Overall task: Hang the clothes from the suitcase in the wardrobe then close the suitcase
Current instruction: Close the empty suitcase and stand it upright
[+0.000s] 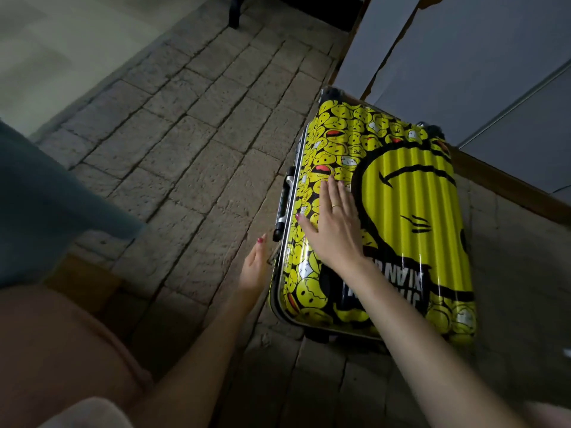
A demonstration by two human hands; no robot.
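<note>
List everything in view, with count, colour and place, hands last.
hard-shell ribbed suitcase: one, yellow with black smiley faces, lying flat and shut on the floor at right.
side carry handle: one, black and silver, on the suitcase's left edge.
stone-tile floor: beige, across the middle.
cabinet panels: pale grey, upper right, behind the suitcase.
left hand: one, fingers straight, beside the suitcase's left edge.
right hand: one, flat on the suitcase's top, gold ring on one finger.

Right hand (335,225) flat; left hand (255,267) open.
</note>
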